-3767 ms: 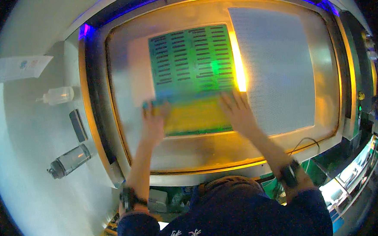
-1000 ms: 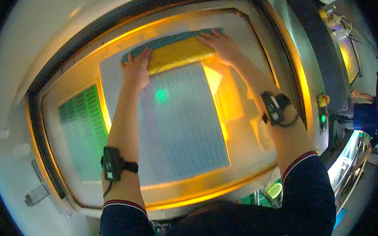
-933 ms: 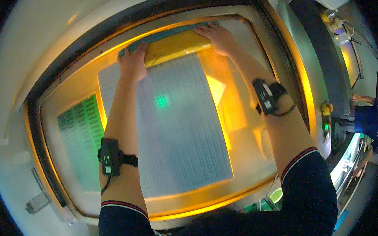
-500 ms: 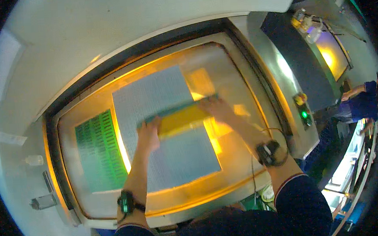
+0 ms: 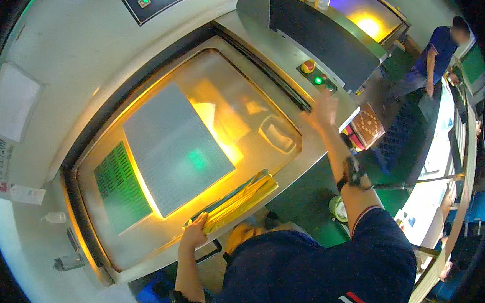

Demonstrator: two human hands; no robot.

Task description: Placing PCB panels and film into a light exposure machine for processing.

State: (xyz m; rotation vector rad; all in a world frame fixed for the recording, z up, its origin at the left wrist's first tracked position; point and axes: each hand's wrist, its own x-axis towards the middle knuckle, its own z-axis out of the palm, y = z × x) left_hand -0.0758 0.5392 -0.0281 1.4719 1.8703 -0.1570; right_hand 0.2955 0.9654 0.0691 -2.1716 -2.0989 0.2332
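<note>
My left hand is closed on the left end of a long yellow bar with a dark edge, which looks like a squeegee. The bar lies at a slant along the near edge of a framed, shiny machine bed. My right hand, blurred, is held out past the bed's right edge, near a small control panel with a red button and a lit green one. Its fingers look apart and hold nothing. On the bed are a large grey sheet and a green sheet with dark rows.
A raised white machine lid stands behind the bed. Beyond the panel, a dark machine carries several bottles and a lit yellow surface. A person is at the far right. A brown patterned box lies right of my right hand.
The bar has come off the grey sheet to the bed's near edge. My right hand has let go of it and swung right toward the control panel; my view has turned right.
</note>
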